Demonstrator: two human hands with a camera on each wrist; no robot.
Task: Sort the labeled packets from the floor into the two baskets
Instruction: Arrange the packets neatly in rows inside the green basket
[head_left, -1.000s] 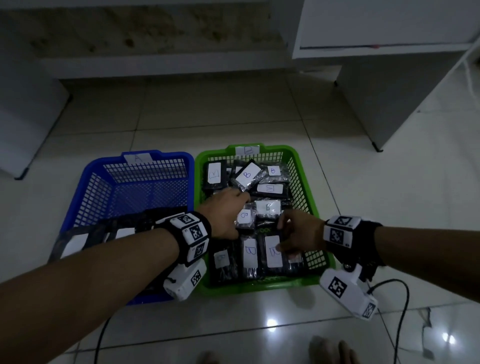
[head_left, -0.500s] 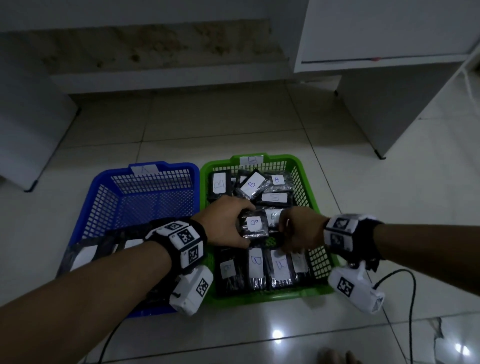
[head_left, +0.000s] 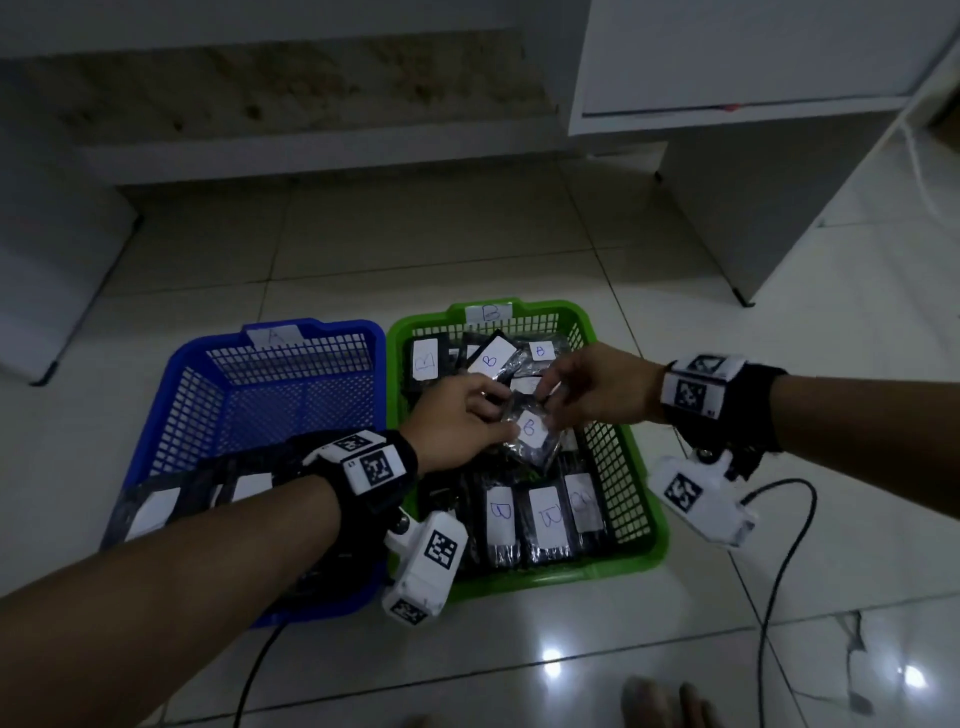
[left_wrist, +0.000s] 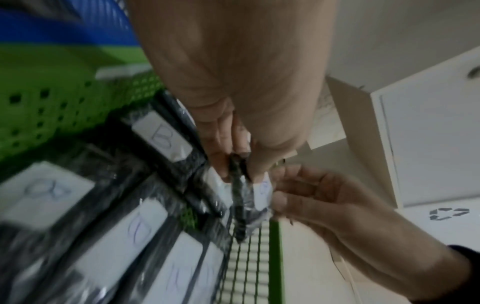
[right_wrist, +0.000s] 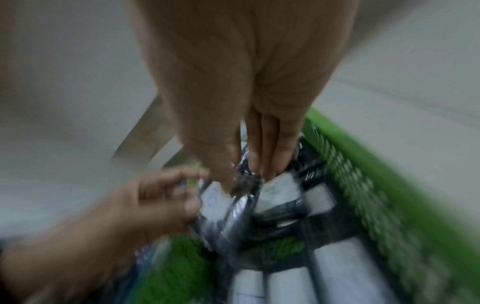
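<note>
A dark plastic packet (head_left: 530, 434) with a white label marked B hangs just above the middle of the green basket (head_left: 618, 467). My left hand (head_left: 501, 421) pinches its left edge. My right hand (head_left: 548, 402) pinches its upper right edge. The left wrist view shows the packet (left_wrist: 240, 207) edge-on between my left hand's (left_wrist: 233, 164) thumb and fingers. In the blurred right wrist view, my right hand (right_wrist: 249, 172) pinches the packet's (right_wrist: 228, 207) top. Several B packets (head_left: 545, 517) fill the green basket. The blue basket (head_left: 291, 358), tagged A, holds packets (head_left: 156, 506) at its front.
The two baskets stand side by side on a glossy tiled floor (head_left: 519, 675). A white cabinet (head_left: 753, 156) rises at the back right. A low ledge (head_left: 311, 156) runs along the back. A black cable (head_left: 779, 571) trails on the right. Toes (head_left: 660, 701) show at the bottom edge.
My left hand took a B packet from the middle of the green basket and raised it. My right hand left the front packets and came up to pinch the same packet.
</note>
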